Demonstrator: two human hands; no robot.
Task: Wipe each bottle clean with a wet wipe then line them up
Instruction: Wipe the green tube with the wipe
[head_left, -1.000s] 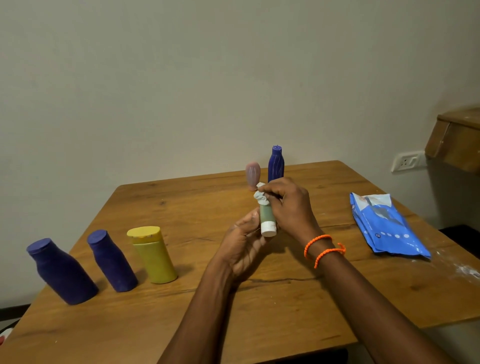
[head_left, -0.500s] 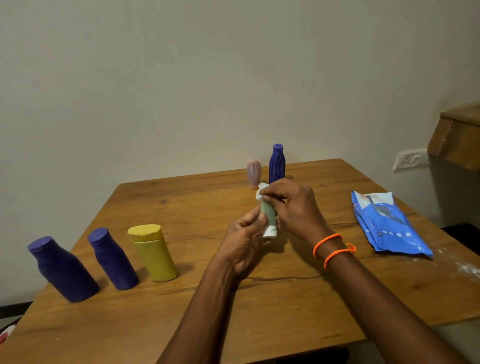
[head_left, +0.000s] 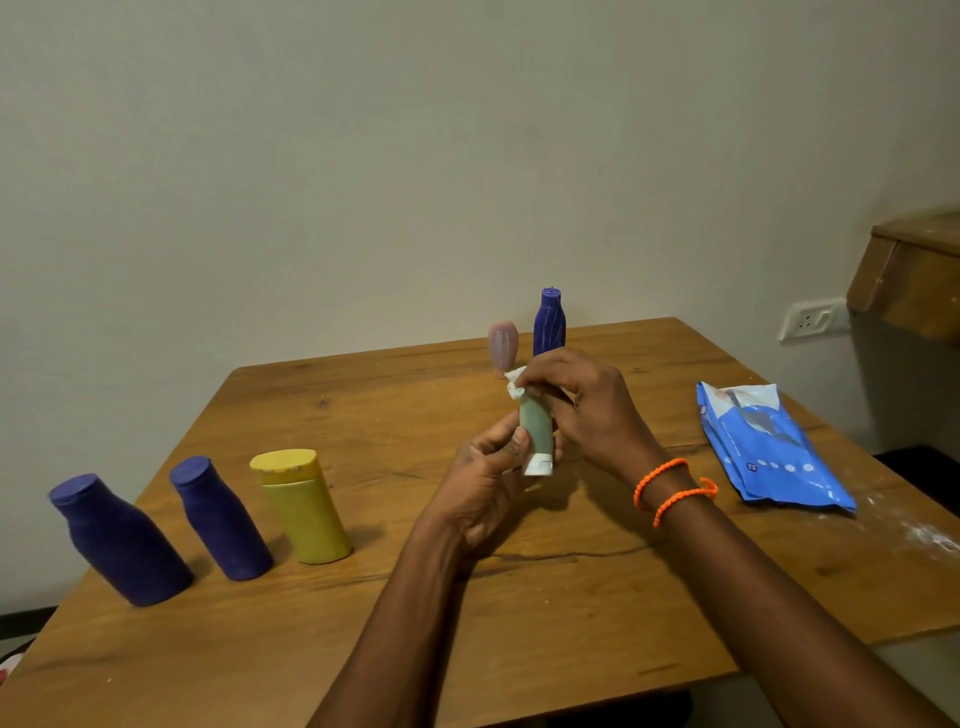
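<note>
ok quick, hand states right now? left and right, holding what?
Left hand: closed on the green tube, near its white cap end.
Right hand: closed on the wet wipe, pressed to the tube's upper end.

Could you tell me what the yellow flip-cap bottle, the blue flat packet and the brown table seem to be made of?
The yellow flip-cap bottle looks like matte, opaque plastic, with an even colour and a moulded cap seam. The blue flat packet seems to be thin, glossy plastic film, as it is creased and shiny. The brown table looks like wood or wood veneer, with visible grain, knots and a dark crack line.
</note>
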